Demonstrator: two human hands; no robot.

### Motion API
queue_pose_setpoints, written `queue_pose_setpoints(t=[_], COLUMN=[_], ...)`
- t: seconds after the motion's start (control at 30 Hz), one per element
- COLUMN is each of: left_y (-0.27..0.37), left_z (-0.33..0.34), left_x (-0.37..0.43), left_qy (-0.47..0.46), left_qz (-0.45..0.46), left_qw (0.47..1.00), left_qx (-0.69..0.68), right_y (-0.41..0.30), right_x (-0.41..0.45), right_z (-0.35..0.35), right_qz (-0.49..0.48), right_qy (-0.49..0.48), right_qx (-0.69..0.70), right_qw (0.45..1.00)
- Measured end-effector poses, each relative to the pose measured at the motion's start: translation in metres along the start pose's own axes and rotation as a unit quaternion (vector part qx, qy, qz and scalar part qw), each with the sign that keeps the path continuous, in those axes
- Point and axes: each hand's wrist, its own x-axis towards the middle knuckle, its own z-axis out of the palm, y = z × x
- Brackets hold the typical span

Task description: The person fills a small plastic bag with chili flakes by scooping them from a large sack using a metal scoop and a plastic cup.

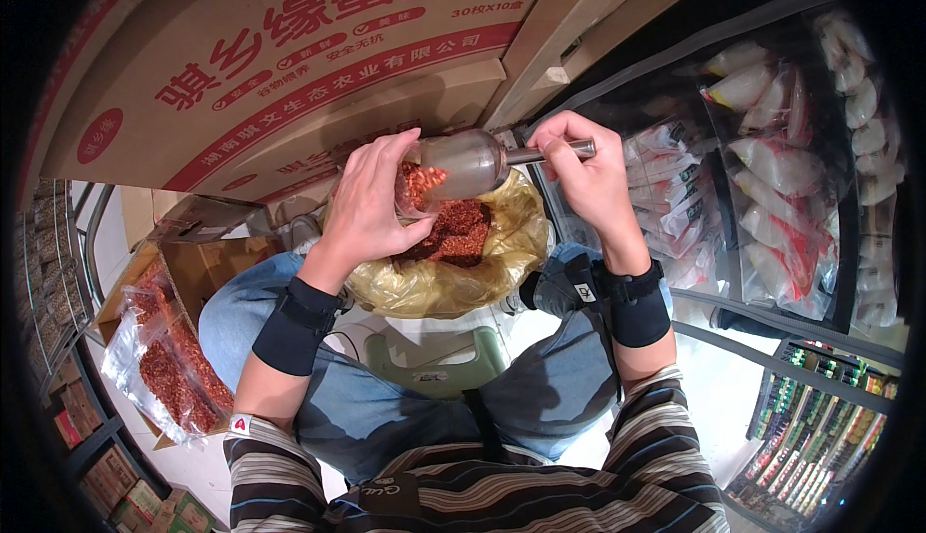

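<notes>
My right hand [589,171] grips the metal handle of a scoop [466,164], which lies nearly level and points left. Red chilli flakes [423,184] sit at the scoop's mouth. Fingers and thumb of my left hand [369,204] are curved around what looks like a clear plastic bag [406,207] at that mouth; most of it is hidden behind the hand. Below both hands stands a round container lined with a yellow plastic bag [434,290], with more crushed chilli [463,233] inside.
An open cardboard box [217,262] at the left holds clear bags of chilli flakes [177,381]. Large printed cartons [405,63] rise in front. Racks of packaged goods [778,157] stand to the right. A green plastic stool [438,374] shows between my knees.
</notes>
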Motion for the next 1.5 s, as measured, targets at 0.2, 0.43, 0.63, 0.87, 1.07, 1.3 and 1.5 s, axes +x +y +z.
queue_pose_setpoints(t=[0.2, 0.43, 0.63, 0.87, 1.07, 1.3, 1.5], left_y=[0.003, 0.008, 0.010, 0.021, 0.023, 0.029, 0.025], left_z=[-0.003, 0.005, 0.003, 0.000, -0.007, -0.015, -0.024], left_x=[0.000, -0.003, 0.000, 0.004, 0.012, 0.020, 0.022], left_qy=[0.000, 0.086, 0.156, 0.178, 0.189, 0.241, 0.265], left_qz=[-0.037, -0.021, 0.004, 0.043, 0.035, 0.059, 0.029], left_qw=[0.999, 0.973, 0.949, 0.939, 0.945, 0.934, 0.939], left_qx=[-0.017, -0.215, -0.273, -0.292, -0.267, -0.258, -0.218], right_y=[-0.004, 0.000, 0.008, 0.008, 0.023, 0.027, 0.045], right_x=[0.000, -0.001, 0.001, 0.007, 0.012, 0.011, -0.001], right_z=[-0.007, -0.017, -0.025, -0.030, -0.030, -0.012, 0.027], right_qz=[0.017, -0.006, -0.022, -0.009, 0.033, 0.086, 0.070], right_qy=[0.012, 0.065, 0.057, 0.094, 0.117, 0.039, -0.116], right_qx=[0.040, 0.200, 0.401, 0.457, 0.407, 0.043, -0.188], right_qw=[0.999, 0.978, 0.914, 0.884, 0.905, 0.995, 0.973])
